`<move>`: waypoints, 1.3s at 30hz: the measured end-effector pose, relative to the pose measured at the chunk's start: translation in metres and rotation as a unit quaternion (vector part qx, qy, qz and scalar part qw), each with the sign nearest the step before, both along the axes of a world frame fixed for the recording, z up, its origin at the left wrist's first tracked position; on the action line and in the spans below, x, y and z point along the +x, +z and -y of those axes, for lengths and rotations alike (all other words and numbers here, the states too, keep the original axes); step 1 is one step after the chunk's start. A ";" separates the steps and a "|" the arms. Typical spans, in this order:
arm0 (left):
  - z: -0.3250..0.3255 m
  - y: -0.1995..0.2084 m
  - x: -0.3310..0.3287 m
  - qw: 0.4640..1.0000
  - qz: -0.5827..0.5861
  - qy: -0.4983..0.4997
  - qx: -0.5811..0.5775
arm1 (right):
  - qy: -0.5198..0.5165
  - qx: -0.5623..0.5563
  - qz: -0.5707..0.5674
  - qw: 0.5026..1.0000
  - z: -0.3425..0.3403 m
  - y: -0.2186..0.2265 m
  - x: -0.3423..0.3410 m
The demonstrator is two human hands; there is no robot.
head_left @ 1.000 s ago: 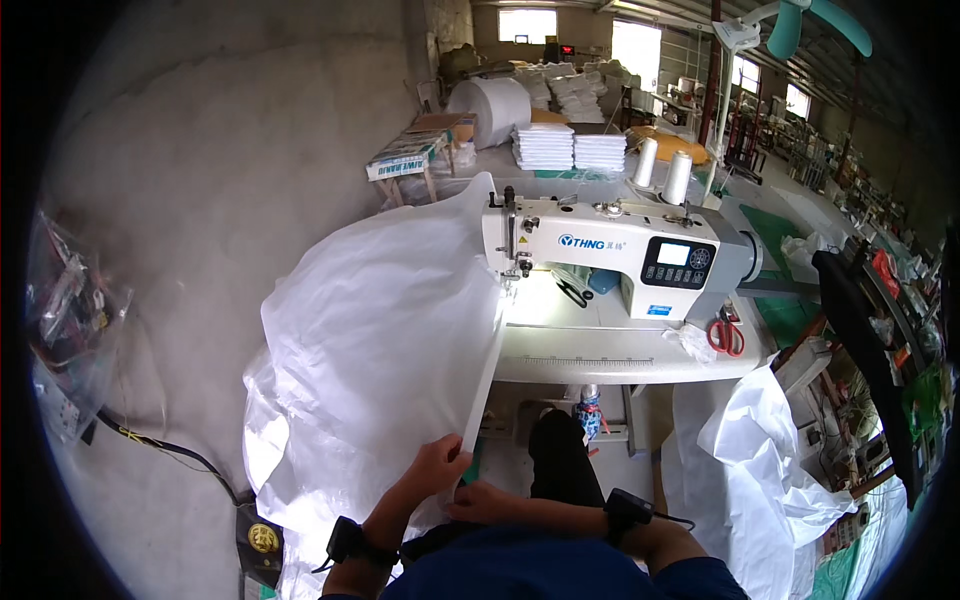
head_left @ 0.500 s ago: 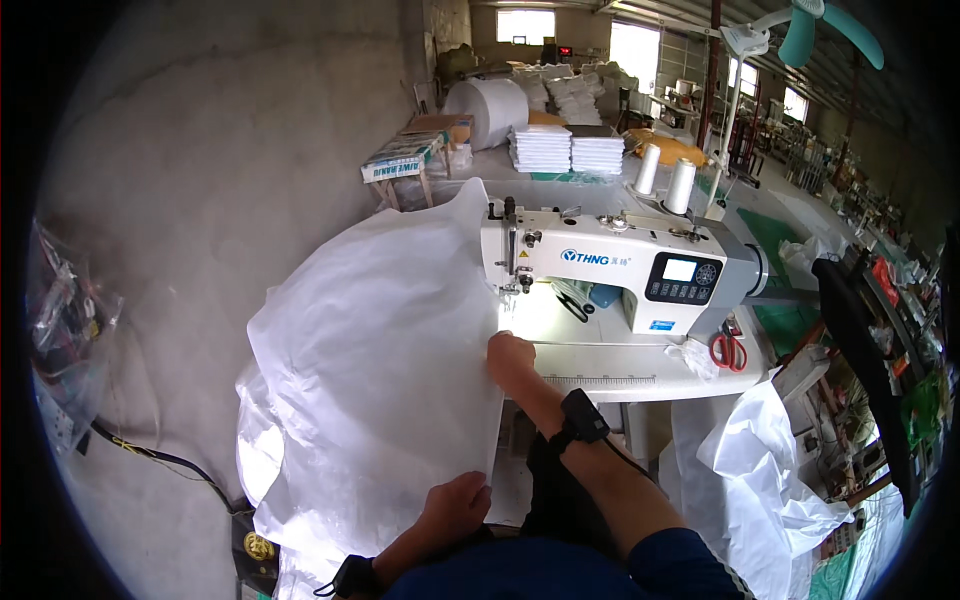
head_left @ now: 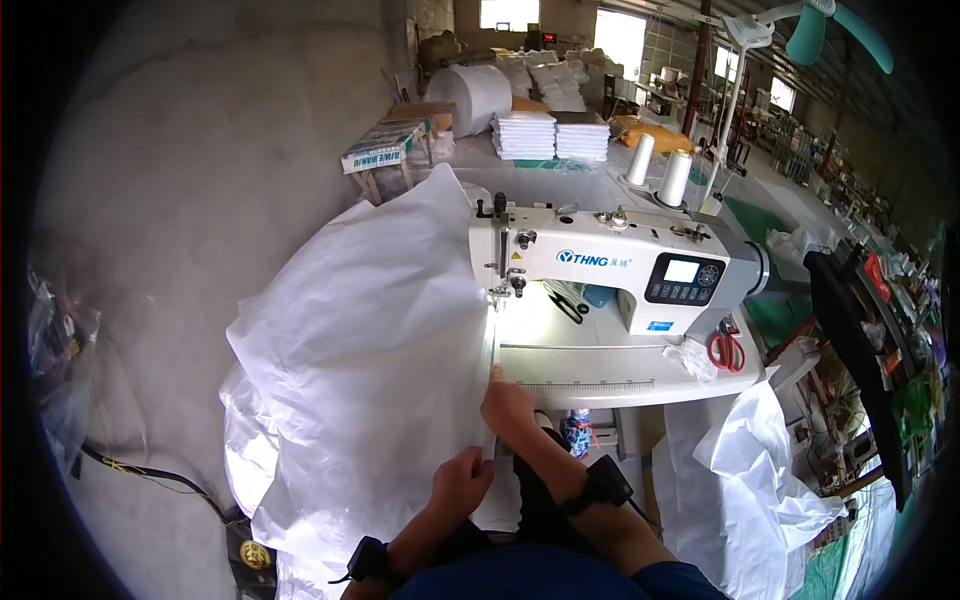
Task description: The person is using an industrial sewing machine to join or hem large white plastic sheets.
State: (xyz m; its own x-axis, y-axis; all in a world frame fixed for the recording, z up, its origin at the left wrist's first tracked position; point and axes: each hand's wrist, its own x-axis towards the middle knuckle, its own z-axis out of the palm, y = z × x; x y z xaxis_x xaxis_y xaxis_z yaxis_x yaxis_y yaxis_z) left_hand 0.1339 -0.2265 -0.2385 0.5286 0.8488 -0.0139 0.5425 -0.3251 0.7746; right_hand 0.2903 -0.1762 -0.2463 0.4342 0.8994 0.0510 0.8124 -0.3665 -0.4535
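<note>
A large white plastic-like sheet (head_left: 360, 340) billows left of the white sewing machine (head_left: 590, 250), its right edge running up under the lit needle area. My right hand (head_left: 508, 408) is at that edge, just off the table's front, closed on it with one finger lying along the hem. Lower down, my left hand (head_left: 462, 484) is closed on the same edge, its fingertips partly hidden. Black-handled scissors (head_left: 570, 306) lie under the machine's arm. Red-handled scissors (head_left: 726, 350) rest at the table's right end.
Two white thread cones (head_left: 676, 180) stand behind the machine. Stacks of folded white sheets (head_left: 524, 136) and a big white roll (head_left: 470, 100) sit farther back. Crumpled white material (head_left: 755, 470) hangs at the right. A bare wall (head_left: 190, 180) rises at the left.
My right hand has come back toward me along the sheet's edge, away from the needle. My left hand has shifted slightly up. The view has moved a little.
</note>
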 end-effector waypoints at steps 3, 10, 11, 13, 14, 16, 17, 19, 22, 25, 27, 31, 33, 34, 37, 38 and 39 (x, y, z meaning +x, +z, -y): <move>-0.014 -0.007 0.010 1.000 -0.004 0.003 -0.026 | 0.007 -0.008 -0.008 1.000 0.003 0.000 -0.001; -0.034 -0.025 0.019 0.989 0.131 -0.051 -0.051 | 0.003 0.008 -0.046 0.999 0.008 -0.006 -0.004; -0.037 -0.022 0.017 0.984 0.146 -0.075 -0.064 | 0.007 0.017 -0.042 0.999 0.008 -0.008 -0.004; -0.037 -0.003 0.009 0.994 0.082 -0.068 -0.025 | 0.004 0.012 -0.051 0.999 0.008 -0.007 -0.002; -0.040 0.005 0.006 0.998 0.019 -0.061 0.013 | 0.001 0.006 -0.060 0.998 0.008 -0.005 -0.001; -0.056 0.012 -0.004 0.966 -0.034 0.005 0.258 | -0.006 0.011 -0.056 0.998 0.011 0.001 -0.005; -0.069 0.018 -0.007 0.919 -0.076 0.035 0.386 | -0.014 0.016 -0.052 0.998 0.012 0.002 -0.005; -0.094 0.022 -0.018 0.898 -0.100 0.054 0.425 | -0.013 0.012 -0.051 0.999 0.011 0.003 -0.005; -0.148 -0.005 -0.040 0.898 -0.128 0.111 0.405 | -0.005 0.000 -0.034 0.999 0.007 0.004 -0.007; -0.174 -0.004 -0.044 0.941 -0.021 0.140 0.309 | 0.007 -0.025 0.008 1.000 0.001 0.009 -0.004; -0.184 0.000 -0.037 0.922 -0.029 0.128 0.364 | 0.013 -0.040 0.034 0.999 -0.007 0.013 0.003; -0.197 0.013 -0.019 0.922 -0.161 0.069 0.345 | 0.009 -0.048 0.086 0.995 -0.028 0.015 0.022; -0.211 0.008 -0.019 0.908 -0.194 0.044 0.369 | 0.013 -0.045 0.094 0.994 -0.039 0.013 0.025; -0.218 0.007 -0.020 0.908 -0.195 0.047 0.369 | 0.006 -0.032 0.092 0.995 -0.045 0.012 0.025; -0.236 0.006 -0.013 0.915 -0.166 0.048 0.365 | -0.018 -0.015 0.083 0.996 -0.062 0.006 0.034; -0.240 0.006 -0.009 0.917 -0.164 0.042 0.362 | -0.035 -0.010 0.074 0.997 -0.067 0.004 0.039; -0.244 0.006 -0.008 0.918 -0.164 0.037 0.358 | -0.033 -0.010 0.074 0.997 -0.072 0.003 0.042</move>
